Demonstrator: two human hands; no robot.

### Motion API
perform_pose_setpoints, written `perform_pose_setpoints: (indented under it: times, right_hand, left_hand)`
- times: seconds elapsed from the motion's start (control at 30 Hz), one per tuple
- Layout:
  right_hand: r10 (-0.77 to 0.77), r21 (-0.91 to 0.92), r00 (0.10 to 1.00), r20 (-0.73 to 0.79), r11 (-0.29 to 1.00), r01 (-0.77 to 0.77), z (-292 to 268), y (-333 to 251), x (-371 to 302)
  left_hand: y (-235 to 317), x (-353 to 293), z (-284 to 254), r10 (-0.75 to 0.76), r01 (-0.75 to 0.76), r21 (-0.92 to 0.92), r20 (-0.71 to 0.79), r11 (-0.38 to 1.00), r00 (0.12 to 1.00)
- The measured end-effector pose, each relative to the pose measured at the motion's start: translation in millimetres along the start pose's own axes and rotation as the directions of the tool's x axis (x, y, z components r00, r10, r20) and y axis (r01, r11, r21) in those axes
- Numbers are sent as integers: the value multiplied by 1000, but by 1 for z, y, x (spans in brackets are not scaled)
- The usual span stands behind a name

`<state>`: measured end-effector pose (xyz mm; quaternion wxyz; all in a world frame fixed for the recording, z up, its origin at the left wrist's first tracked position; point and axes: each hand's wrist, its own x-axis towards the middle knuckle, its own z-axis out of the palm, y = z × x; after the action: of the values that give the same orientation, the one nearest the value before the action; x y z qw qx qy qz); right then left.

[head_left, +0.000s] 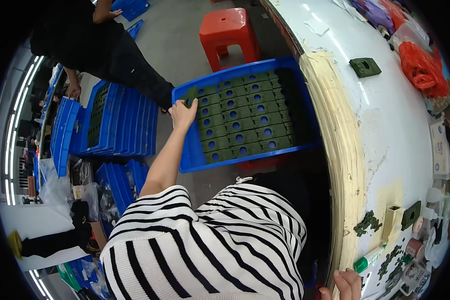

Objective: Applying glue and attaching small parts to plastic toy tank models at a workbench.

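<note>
While my left arm stretches toward twelve o'clock, my left hand (183, 113) pinches a dark green moulded part (190, 94) at the near-left corner of the blue tray (191, 155). That tray, filled with rows of the same green parts, sits at about one o'clock from my striped top (205, 245), just left of the white table (400, 145). My right hand (346, 286) shows only at five o'clock, fingertips on the table edge; I cannot tell whether it is spread or closed. One loose green part (365, 66) lies on the table at two o'clock. At ten o'clock another person (100, 45) stands by stacked blue trays (117, 122); a red stool (228, 32) stands at twelve.
</note>
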<state>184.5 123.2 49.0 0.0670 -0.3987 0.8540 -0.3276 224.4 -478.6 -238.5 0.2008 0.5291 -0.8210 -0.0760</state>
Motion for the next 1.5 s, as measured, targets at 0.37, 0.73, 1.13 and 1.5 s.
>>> perform_pose_setpoints:
  times: [0.37,0.73,1.13,1.5]
  right_hand:
    - [22,4,1000,18,1000,-22,8,-16,13]
    - [-18,65,1000,24,998,17,8,-8,14]
    - [-100,161,989,-113,980,118,5,14,0]
    - [-8,159,996,-84,987,21,3,7,9]
  left_hand:
    - [7,6,52,-195,186,167,39,968,980]
    - [1,-90,24,-304,307,267,-52,914,951]
    - [9,-53,-14,-237,-148,703,420,696,876]
    - [37,-21,-6,127,-178,406,149,896,981]
